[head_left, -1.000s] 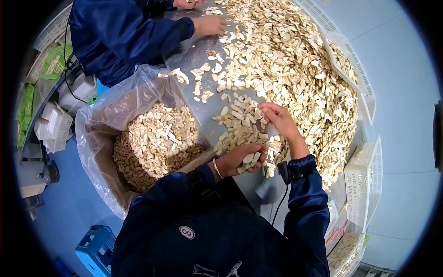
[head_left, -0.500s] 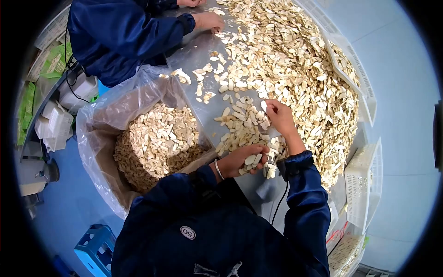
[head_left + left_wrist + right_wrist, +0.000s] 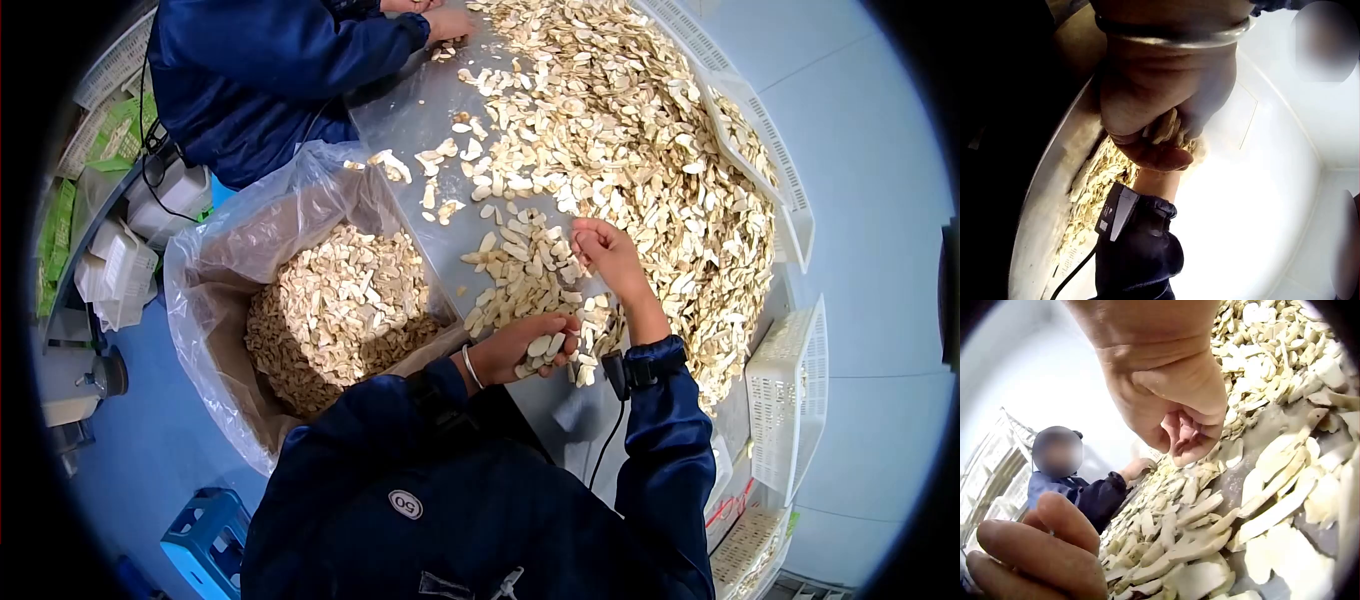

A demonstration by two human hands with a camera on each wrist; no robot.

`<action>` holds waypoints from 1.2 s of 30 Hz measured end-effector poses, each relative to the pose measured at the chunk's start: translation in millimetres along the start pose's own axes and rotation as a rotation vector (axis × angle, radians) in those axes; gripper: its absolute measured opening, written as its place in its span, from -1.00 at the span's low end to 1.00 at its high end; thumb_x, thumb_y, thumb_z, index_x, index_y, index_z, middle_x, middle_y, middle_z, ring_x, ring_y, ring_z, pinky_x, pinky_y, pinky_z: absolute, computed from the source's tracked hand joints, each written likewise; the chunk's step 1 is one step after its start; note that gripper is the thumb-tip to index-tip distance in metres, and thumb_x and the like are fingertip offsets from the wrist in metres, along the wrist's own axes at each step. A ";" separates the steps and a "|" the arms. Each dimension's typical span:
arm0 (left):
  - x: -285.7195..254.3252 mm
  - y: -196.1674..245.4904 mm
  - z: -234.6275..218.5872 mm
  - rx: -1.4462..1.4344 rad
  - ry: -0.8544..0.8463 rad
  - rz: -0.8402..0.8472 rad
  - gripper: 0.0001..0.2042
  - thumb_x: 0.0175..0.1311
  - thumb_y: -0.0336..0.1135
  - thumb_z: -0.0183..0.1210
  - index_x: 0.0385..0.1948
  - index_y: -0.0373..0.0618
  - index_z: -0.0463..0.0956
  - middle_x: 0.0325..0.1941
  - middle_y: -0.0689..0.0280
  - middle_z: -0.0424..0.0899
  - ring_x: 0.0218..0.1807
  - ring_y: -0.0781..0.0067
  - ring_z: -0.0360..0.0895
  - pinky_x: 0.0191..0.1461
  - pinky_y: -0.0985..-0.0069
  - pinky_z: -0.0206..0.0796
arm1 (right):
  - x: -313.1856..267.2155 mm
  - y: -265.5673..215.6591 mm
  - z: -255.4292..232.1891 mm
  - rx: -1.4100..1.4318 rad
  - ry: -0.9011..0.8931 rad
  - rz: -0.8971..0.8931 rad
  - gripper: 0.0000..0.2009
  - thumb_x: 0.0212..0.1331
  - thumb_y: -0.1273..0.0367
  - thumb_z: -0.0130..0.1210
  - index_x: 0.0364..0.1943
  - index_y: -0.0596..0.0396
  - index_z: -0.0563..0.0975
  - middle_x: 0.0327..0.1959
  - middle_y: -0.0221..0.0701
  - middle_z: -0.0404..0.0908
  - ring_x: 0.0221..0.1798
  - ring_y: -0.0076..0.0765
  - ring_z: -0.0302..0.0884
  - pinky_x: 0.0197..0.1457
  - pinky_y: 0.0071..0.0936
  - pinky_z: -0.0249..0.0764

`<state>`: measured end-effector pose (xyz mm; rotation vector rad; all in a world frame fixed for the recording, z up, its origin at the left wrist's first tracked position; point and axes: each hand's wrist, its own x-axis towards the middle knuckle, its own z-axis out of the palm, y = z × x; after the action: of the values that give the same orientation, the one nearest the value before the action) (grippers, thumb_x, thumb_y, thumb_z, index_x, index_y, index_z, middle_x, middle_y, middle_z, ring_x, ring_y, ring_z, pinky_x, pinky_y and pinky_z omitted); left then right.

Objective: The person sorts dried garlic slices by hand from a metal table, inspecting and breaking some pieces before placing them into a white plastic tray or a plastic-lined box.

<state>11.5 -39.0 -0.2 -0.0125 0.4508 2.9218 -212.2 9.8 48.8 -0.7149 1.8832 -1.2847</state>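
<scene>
My left hand (image 3: pixel 520 345), a light bangle at its wrist, holds several pale dried slices (image 3: pixel 545 348) that look like mushroom, cupped between its curled fingers and thumb. In the left wrist view slices (image 3: pixel 1169 127) stick out of that grip. Just beyond it, my right hand (image 3: pixel 608 258) hovers at the edge of a small heap of slices (image 3: pixel 525 270) on the metal table (image 3: pixel 420 205). Seen from the right wrist, its fingers (image 3: pixel 1194 428) are curled in, and no slice shows between them. Fingers of the left hand (image 3: pixel 1041 550) appear at that view's lower left.
A large pile of slices (image 3: pixel 620 110) covers the table's far right side. Left of the table stands a plastic-lined box (image 3: pixel 215 270) filled with smaller pieces. Another person (image 3: pixel 270 80) works at the upper left. White baskets (image 3: pixel 785 400) line the right; a blue stool (image 3: pixel 205 540) stands lower left.
My right hand moved slightly up and right with a white slice at its fingertips, then came back; that slice no longer shows. The left hand stays put. The other person's hand shifted toward their body.
</scene>
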 end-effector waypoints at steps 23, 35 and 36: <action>-0.9 -0.4 1.1 0.000 0.009 0.011 -0.72 0.56 -0.12 -0.06 0.05 -0.09 0.43 -0.23 0.34 0.56 -0.32 0.58 0.50 -0.46 0.65 0.34 | -36.2 -4.0 -33.5 -0.338 0.085 -0.034 -0.81 0.43 0.46 -0.01 -0.05 0.17 0.63 -0.42 -0.53 0.58 -0.37 -0.65 0.48 -0.28 -0.62 0.45; -2.0 -1.9 -1.1 0.019 0.010 0.018 -0.72 0.55 -0.11 -0.04 0.05 -0.08 0.44 -0.20 0.34 0.56 -0.29 0.57 0.49 -0.43 0.65 0.34 | -48.0 1.2 0.1 -0.809 0.063 -0.480 -0.89 0.18 0.42 0.22 -0.24 0.09 0.62 -0.39 -0.19 0.60 -0.33 -0.02 0.55 -0.20 -0.24 0.48; -2.9 -1.7 -0.1 0.022 0.017 0.020 -0.72 0.55 -0.11 -0.04 0.05 -0.07 0.45 -0.20 0.34 0.56 -0.29 0.57 0.49 -0.43 0.65 0.34 | -50.8 -2.7 -0.4 -0.797 0.063 -0.381 -0.89 0.21 0.41 0.21 -0.22 0.09 0.63 -0.40 -0.22 0.60 -0.35 -0.09 0.55 -0.22 -0.29 0.48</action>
<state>14.7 -38.0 -0.7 -0.0295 0.4885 2.9384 -183.2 48.4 64.6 -1.5075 2.3954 -0.7208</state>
